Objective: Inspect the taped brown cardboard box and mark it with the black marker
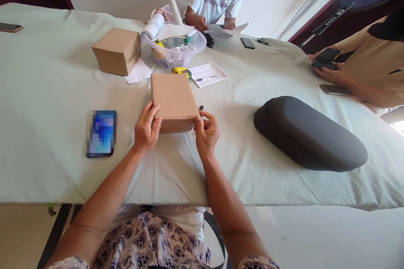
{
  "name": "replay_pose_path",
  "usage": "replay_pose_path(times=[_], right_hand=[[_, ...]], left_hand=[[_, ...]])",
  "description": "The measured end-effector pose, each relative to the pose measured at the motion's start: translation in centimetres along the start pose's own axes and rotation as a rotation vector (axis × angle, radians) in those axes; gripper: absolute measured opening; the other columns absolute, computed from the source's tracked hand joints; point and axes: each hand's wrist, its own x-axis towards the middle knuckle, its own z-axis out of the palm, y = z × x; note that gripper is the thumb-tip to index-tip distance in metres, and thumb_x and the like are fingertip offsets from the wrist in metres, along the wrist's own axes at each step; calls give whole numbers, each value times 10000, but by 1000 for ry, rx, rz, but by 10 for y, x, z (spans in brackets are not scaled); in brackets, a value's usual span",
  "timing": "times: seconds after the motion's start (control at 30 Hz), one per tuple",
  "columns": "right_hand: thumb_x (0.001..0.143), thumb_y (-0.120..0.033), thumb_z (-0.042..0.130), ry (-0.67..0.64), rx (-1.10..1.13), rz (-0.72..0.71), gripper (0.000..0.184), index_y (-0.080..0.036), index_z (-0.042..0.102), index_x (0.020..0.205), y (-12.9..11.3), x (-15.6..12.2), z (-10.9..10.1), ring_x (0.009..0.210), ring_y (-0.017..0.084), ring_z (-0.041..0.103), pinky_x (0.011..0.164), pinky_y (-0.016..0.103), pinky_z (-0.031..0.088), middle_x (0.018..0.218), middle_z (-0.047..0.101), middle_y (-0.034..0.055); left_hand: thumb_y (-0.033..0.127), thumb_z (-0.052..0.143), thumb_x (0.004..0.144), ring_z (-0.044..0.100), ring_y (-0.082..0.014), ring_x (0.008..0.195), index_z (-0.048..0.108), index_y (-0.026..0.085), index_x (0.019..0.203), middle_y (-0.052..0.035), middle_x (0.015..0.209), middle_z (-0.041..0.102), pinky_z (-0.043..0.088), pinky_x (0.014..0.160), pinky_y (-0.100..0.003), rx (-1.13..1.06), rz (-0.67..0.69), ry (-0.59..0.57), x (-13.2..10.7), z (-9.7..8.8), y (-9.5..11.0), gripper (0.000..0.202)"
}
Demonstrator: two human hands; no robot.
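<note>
Left hand [145,131] and right hand [206,132] grip a flat, plain brown box [173,100].

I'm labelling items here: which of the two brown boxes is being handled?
On the pale tablecloth, look at the near edge, beside the phone. The flat brown box sits between the left hand and right hand; the taller brown box stands untouched.

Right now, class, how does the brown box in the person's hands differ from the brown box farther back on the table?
The near box is flatter and gripped at its near corners by the left hand and right hand; the far box is taller, more cube-like, and untouched. The far box rests partly on a paper sheet; the near box does not. Both are plain brown.
</note>
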Motion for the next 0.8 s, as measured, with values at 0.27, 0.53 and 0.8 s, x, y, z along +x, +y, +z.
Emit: replay_pose_path(times=[0.27,0.53,0.8], right_hand=[[827,-681,656,-96,96,58,467,-216,675,872,3,2,5,512,107,493,530,248,430,592,575,-58],[813,-569,725,-269,75,-2,350,-235,712,915,12,3,7,599,112,514,625,275,476,657,573,-56],[812,-587,723,-368,-32,-28,427,-249,722,1072,22,5,9,640,133,636,627,293,522,871,754,21]], left_hand=[[517,356,1068,651,-235,1305,663,192,1336,-141,1375,700,491,1165,-419,-51,-70,81,4,-1,-4,522],[567,345,1063,671,-228,1266,671,184,1313,-129,1334,725,509,1117,-371,-131,-221,193,9,-7,-3,562],[589,391,1029,652,-241,1261,671,187,1276,-130,1344,702,500,1124,-386,-227,-379,305,13,-9,-9,549]])
